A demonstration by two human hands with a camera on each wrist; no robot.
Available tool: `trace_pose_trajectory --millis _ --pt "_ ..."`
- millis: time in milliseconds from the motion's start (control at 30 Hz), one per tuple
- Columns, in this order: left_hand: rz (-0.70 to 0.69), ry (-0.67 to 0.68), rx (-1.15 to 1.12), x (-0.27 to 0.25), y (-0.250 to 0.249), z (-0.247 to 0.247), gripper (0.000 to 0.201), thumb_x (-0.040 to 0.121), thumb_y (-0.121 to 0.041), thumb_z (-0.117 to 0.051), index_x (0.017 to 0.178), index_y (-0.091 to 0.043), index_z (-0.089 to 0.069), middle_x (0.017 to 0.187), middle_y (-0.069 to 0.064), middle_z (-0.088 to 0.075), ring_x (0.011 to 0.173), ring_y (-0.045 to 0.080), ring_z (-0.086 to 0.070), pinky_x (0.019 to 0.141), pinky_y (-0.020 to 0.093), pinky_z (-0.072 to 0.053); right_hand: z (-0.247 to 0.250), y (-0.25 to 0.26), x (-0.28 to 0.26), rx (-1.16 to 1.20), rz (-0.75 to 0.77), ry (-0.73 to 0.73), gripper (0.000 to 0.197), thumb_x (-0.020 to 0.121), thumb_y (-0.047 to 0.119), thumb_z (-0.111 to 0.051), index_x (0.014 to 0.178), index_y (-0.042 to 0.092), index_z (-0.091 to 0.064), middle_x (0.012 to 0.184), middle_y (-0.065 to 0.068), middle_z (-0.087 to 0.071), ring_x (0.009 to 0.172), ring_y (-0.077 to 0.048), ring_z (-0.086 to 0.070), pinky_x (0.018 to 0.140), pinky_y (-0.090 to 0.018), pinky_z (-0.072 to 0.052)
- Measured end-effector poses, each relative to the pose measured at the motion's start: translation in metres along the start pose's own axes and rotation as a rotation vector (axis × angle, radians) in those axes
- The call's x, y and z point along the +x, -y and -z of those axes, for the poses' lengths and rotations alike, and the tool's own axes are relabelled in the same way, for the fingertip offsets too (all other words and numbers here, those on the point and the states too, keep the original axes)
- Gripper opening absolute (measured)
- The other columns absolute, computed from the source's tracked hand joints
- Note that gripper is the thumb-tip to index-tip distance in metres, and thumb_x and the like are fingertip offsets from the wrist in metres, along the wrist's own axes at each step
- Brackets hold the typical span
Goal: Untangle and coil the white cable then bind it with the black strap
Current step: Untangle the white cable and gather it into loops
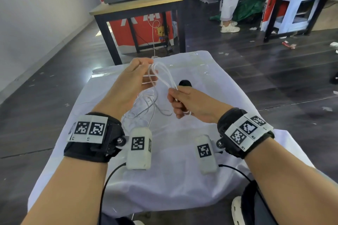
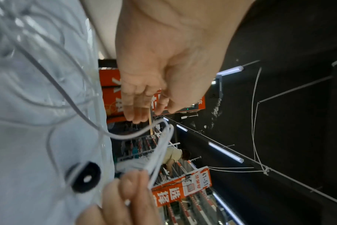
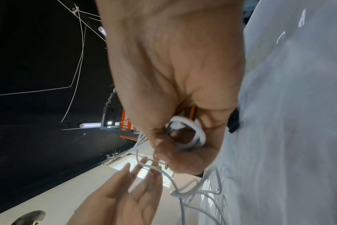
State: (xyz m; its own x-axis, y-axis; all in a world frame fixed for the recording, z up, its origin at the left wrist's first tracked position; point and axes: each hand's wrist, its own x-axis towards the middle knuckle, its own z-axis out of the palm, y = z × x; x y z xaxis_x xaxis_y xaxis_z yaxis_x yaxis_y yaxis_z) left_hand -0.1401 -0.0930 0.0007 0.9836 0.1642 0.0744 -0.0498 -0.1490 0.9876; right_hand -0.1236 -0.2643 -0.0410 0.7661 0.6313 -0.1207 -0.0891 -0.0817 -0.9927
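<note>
The white cable (image 1: 161, 75) hangs in a few long loops between my two hands above the table. My right hand (image 1: 176, 95) grips one end of the loops in its curled fingers; the right wrist view shows the cable (image 3: 197, 134) wrapped inside my right hand (image 3: 164, 142). My left hand (image 1: 146, 64) is at the far end of the loops with its fingers straight (image 2: 139, 111), touching the cable (image 2: 164, 137). The rest of the cable lies tangled (image 1: 150, 109) on the cloth. The black strap (image 1: 185, 83), a small roll (image 2: 86, 177), lies just beyond my right hand.
A white cloth (image 1: 182, 160) covers the small table in front of me. Beyond it stands a wooden table with black legs (image 1: 139, 8) and a red sign. A person in white trousers (image 1: 228, 5) stands at the back right.
</note>
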Motion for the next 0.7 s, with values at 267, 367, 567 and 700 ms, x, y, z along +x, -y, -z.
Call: trace_pose_trajectory --millis 267,367,567,700 --pt "0.328 0.061 0.429 -0.002 0.016 0.004 0.049 0.097 -0.046 -0.045 0.09 -0.005 -0.071 0.086 0.008 -0.074 0.076 0.016 -0.067 0.079 0.027 -0.056 0.002 -0.003 0.002 0.057 0.033 -0.065 0.031 0.104 0.027 -0.035 0.079 0.012 -0.046 0.057 0.004 -0.038 0.048 -0.01 -0.039 0.051 -0.022 -0.041" --pt "0.296 0.083 0.464 -0.003 0.017 0.001 0.031 0.096 -0.038 -0.051 0.1 -0.012 -0.067 0.089 0.002 -0.074 0.076 0.01 -0.067 0.072 0.022 -0.051 0.002 -0.003 0.003 0.059 0.042 -0.085 0.03 0.104 0.027 -0.035 0.081 0.011 -0.047 0.058 0.003 -0.04 0.049 -0.011 -0.039 0.051 -0.023 -0.041" --pt "0.276 0.163 0.474 -0.004 0.023 -0.001 0.016 0.092 -0.031 -0.058 0.104 -0.023 -0.066 0.092 -0.008 -0.074 0.08 0.007 -0.059 0.064 0.022 -0.039 0.005 -0.001 0.001 0.083 0.073 -0.134 0.031 0.104 0.026 -0.034 0.08 0.011 -0.048 0.065 -0.002 -0.047 0.048 -0.01 -0.038 0.053 -0.024 -0.038" --pt "0.18 -0.007 0.348 -0.003 0.025 -0.005 0.008 0.087 -0.025 -0.066 0.088 -0.018 -0.07 0.081 -0.006 -0.072 0.071 0.006 -0.057 0.063 0.017 -0.044 0.008 -0.001 0.003 0.072 0.064 -0.229 0.03 0.103 0.025 -0.034 0.081 0.01 -0.048 0.076 -0.004 -0.058 0.047 -0.01 -0.038 0.052 -0.022 -0.042"
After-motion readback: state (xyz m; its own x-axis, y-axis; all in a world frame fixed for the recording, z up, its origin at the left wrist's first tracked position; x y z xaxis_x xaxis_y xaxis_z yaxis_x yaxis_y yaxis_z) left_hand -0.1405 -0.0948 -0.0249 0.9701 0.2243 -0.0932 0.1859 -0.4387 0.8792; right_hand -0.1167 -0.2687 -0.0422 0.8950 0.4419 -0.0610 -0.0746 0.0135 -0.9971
